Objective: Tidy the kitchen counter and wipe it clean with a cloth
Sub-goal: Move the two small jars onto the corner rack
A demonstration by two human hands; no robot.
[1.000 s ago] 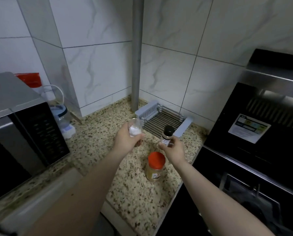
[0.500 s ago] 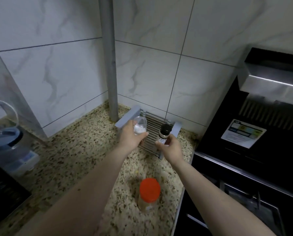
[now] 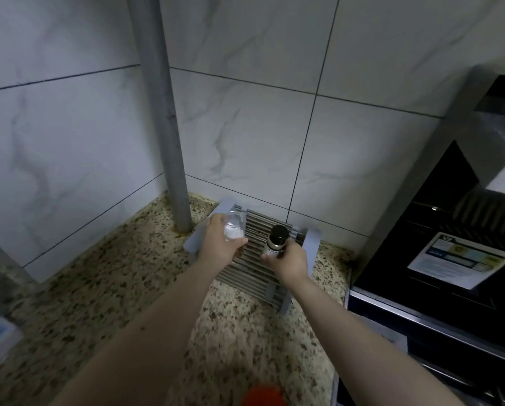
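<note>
Head view, 1 camera.

Progress: tidying stage, judged early. 2 containers are in hand above the rack (image 3: 245, 268) in the counter's back corner; whether either touches the bars cannot be told. 1 jar with an orange lid (image 3: 261, 396) stands on the counter (image 3: 104, 294) at the near edge, not yet gathered. No cloth is in sight, so wiping appears not begun.

Left hand (image 3: 217, 244): fingers curled round a clear jar (image 3: 233, 228), lidless as far as can be seen, white granules inside.

Right hand (image 3: 289, 262): fingertips pinching a small bottle (image 3: 276, 244) at its lower body, held upright.

Materials and shapes:
- Counter: speckled stone, beige with dark flecks, polished look.
- Rack: parallel metal rods, flat, with 2 pale grey plastic end pieces.
- Clear jar: cylindrical, transparent, likely glass or hard plastic.
- Small bottle: narrow cylinder, round black cap, printed label, text unreadable.
- Walls (image 3: 274, 127): large glossy tiles, white with grey veining.
- Pipe (image 3: 169, 142): grey vertical tube in the corner, just beside the rack.
- Appliance (image 3: 439, 259): black glossy front, steel trim, paper sticker, right of the counter.
</note>
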